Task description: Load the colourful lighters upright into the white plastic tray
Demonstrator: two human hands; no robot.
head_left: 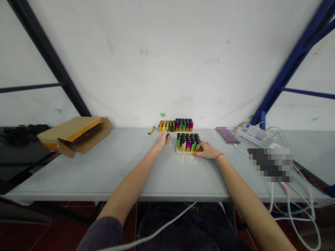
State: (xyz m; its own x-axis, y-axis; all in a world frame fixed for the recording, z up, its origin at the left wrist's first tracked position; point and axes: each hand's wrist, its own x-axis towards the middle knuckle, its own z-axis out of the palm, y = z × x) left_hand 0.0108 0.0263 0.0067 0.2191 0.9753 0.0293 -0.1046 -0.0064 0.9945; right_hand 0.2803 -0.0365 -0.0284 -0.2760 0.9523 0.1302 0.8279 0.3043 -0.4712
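Note:
My left hand [163,138] is closed around a lighter [167,135]; only its dark end shows between the fingers. My right hand [208,151] grips the right side of a white tray [183,152], thumb at the front and fingers behind. Rows of multicoloured lighters [188,144] with black tops stand upright in this tray, with a gap at its front left corner. Behind it, near the wall, are a block of black-topped coloured lighters [184,125] and a block of yellow and dark green ones [166,126]. A single yellow lighter [151,130] lies to their left.
An opened brown cardboard box [75,130] lies at the left. Toward the right are a white power strip [259,135], two blurred-out flat objects and loose white cables [290,205]. A white wall stands behind the grey table [125,174]; metal posts flank it.

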